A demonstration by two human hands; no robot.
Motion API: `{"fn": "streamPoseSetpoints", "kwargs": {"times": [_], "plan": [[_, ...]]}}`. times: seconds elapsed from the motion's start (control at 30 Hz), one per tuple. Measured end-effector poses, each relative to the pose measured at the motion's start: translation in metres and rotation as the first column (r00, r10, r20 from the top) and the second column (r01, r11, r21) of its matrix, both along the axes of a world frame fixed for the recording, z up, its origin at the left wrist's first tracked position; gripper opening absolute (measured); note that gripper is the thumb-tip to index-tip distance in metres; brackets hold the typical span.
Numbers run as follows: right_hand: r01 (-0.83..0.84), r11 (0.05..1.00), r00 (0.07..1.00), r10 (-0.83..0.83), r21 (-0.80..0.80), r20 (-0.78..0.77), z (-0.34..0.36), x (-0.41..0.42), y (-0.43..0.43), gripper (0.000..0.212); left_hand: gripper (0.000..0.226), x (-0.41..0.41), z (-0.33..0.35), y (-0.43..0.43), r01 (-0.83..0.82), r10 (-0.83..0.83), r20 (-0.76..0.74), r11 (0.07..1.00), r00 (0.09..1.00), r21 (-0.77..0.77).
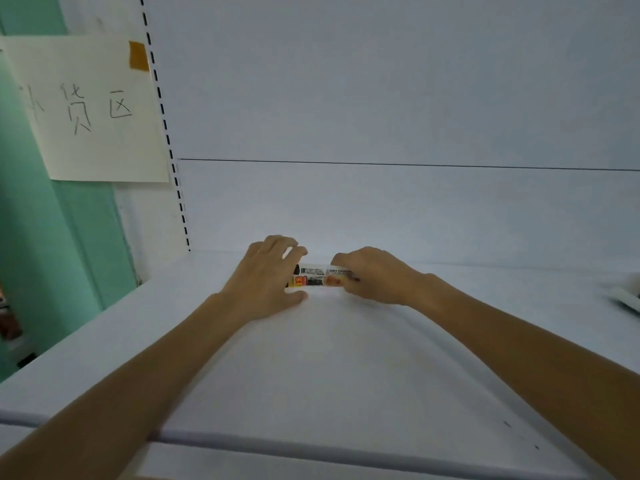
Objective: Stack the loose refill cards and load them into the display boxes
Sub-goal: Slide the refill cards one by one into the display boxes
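It looked like a shop: a white retail shelf [346, 358], slotted upright [162, 109] (shelving standard), and handwritten paper sign [86, 109].

A: Where is there room on the shelf [346, 358]?

B: The whole front half lies bare, from the front edge up between the two forearms; the left front corner is open too.

A: And what blocks the way?

B: Near the back edge, the left hand [268, 277] and right hand [372, 277] close in on the stack of cards [317, 276] from both ends; the back panel [381, 209] rises just behind; a blurred pale thing [625, 296] sits at the right edge.
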State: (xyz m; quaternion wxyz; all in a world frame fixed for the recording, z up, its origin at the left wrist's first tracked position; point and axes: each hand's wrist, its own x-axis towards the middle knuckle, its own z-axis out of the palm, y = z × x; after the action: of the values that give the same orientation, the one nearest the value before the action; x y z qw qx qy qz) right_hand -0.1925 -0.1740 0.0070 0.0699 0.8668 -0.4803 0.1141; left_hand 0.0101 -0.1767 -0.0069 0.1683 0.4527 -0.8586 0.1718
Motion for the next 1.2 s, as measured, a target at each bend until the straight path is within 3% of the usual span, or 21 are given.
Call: {"fn": "streamPoseSetpoints", "kwargs": {"times": [0.07,0.2,0.5,0.67,0.87,0.97,1.03,1.1,1.2], "plan": [[-0.017,0.997,0.999,0.014,-0.071,-0.034,0.002,-0.003,0.01,0.023,0.059,-0.013,0.006,0.003,-0.004,0.004,0.079,1.0,0.997,-0.007],[0.01,0.988,0.998,-0.019,-0.153,-0.06,0.003,-0.023,0.031,0.024,0.024,-0.047,0.015,0.007,0.006,-0.012,0.13,0.999,0.991,0.05],[0.191,0.959,0.978,-0.203,-0.21,-0.04,-0.004,-0.144,0.074,0.025,0.028,-0.142,0.014,0.037,0.075,-0.085,0.088,0.992,0.993,0.106],[0.118,0.914,0.989,-0.142,-0.389,-0.034,0.006,-0.215,0.098,0.024,0.036,-0.217,0.017,0.063,0.107,-0.089,-0.123,0.983,0.988,0.152],[0.089,0.919,0.993,-0.112,-0.385,-0.037,0.02,-0.318,0.15,0.039,0.037,-0.312,0.016,0.112,0.147,-0.12,-0.286,0.986,0.951,0.075],[0.192,0.894,0.98,-0.193,-0.404,0.038,0.023,-0.373,0.179,0.042,0.04,-0.338,0.012,0.127,0.136,-0.102,-0.344,0.988,0.933,0.075],[0.307,0.872,0.95,-0.258,-0.381,0.175,0.024,-0.413,0.193,0.036,0.038,-0.347,0.008,0.135,0.095,-0.056,-0.367,0.991,0.929,0.089],[0.438,0.832,0.883,-0.326,-0.342,0.338,0.019,-0.45,0.203,0.031,0.034,-0.351,0.003,0.143,0.059,-0.008,-0.396,0.991,0.918,0.117],[0.59,0.78,0.766,-0.457,-0.21,0.453,0.001,-0.491,0.21,0.026,0.028,-0.354,-0.003,0.154,0.036,0.032,-0.416,0.988,0.909,0.153]]}}
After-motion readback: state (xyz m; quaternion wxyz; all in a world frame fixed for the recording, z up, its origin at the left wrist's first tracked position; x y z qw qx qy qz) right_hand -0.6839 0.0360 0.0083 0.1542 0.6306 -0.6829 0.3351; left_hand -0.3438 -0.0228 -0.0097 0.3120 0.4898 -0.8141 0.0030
